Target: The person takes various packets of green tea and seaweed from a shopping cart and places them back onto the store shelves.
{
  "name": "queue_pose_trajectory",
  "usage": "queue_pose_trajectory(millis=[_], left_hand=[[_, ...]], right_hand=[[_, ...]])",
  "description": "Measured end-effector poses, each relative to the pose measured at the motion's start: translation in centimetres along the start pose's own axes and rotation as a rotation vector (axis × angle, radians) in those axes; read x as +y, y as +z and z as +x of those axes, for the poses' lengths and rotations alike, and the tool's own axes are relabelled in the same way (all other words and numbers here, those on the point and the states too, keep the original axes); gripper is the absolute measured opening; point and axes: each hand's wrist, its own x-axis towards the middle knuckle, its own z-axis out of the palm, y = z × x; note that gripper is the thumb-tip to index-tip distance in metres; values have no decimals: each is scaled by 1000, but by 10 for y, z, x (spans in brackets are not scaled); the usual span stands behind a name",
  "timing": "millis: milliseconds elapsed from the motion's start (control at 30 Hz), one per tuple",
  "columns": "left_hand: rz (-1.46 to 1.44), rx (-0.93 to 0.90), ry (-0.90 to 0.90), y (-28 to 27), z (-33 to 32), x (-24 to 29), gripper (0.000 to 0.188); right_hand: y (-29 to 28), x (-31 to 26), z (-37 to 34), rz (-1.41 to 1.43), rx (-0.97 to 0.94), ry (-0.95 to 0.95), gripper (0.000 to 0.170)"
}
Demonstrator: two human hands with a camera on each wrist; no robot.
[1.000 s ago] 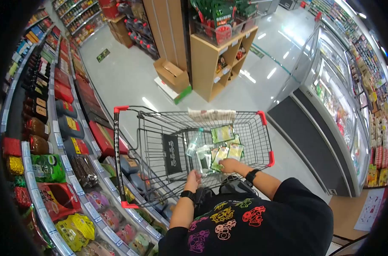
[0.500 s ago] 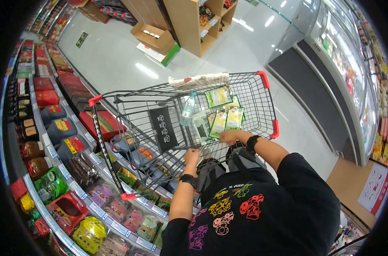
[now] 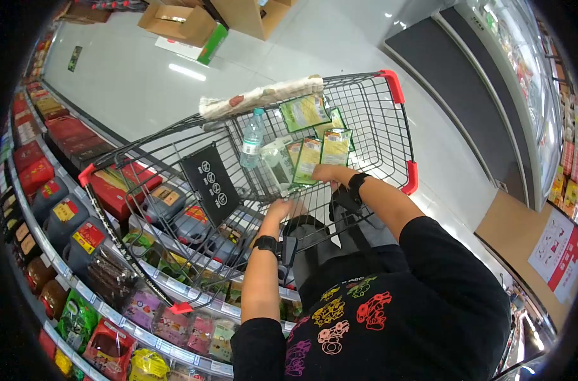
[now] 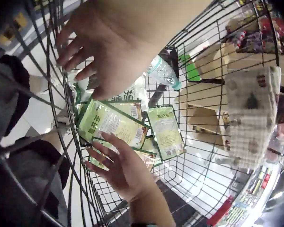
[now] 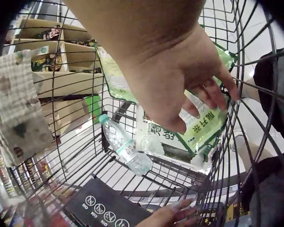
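Observation:
A wire shopping cart (image 3: 378,114) with red corners holds several green and yellow tea packets (image 3: 305,114), a clear water bottle (image 3: 252,141) and a white pouch with a dark window (image 3: 277,162). Along the near wire side, my right hand (image 3: 330,173) reaches over the packets, its fingertips right at the wires in the right wrist view. My left hand (image 3: 277,211) is lower along that same side, near the pouch end. Its fingers (image 4: 73,52) extend loosely toward the wires, holding nothing. Loosely extended fingers also show on the right hand (image 4: 123,172).
A patterned cloth (image 3: 263,96) hangs over the cart's far rim. Shelves with dark jugs (image 3: 66,216) and bagged goods stand close on the left. A freezer (image 3: 467,82) is at the right, and an open cardboard box (image 3: 177,24) sits on the floor beyond.
The head view has tilted down, so the cart looks larger and higher, further left. Both hands stay along its near side; the packets and bottle keep their places inside.

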Motion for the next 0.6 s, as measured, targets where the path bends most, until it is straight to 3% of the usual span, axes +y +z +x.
queue_pose_trajectory(millis=[100, 200, 267, 300, 333, 400, 433, 467, 567, 600], left_hand=[[-239, 4, 24, 25, 49, -32, 51], [-224, 85, -157, 4, 5, 20, 52], [-176, 199, -166, 8, 5, 24, 48], [-186, 206, -167, 9, 4, 26, 48], [-193, 217, -163, 6, 4, 33, 48], [-340, 295, -182, 21, 28, 22, 44], [-472, 264, -193, 32, 49, 5, 45], [-604, 229, -201, 35, 54, 6, 46], [-1302, 101, -479, 30, 40, 43, 44], [-1290, 120, -454, 30, 41, 51, 43]], right_hand=[[3, -7, -16, 78, 42, 87, 41], [6, 4, -14, 147, 49, 156, 43], [-3, 4, -21, 131, 5, 155, 42], [-5, 22, -6, 251, -145, 197, 51], [-4, 29, -8, 401, -119, 245, 54], [-4, 35, -3, 692, -71, 321, 63], [-7, 38, -1, 785, -136, 312, 77], [-9, 39, -3, 837, -133, 296, 77], [-15, 35, -18, 945, -121, 271, 79], [-17, 31, -21, 944, -122, 273, 80]])
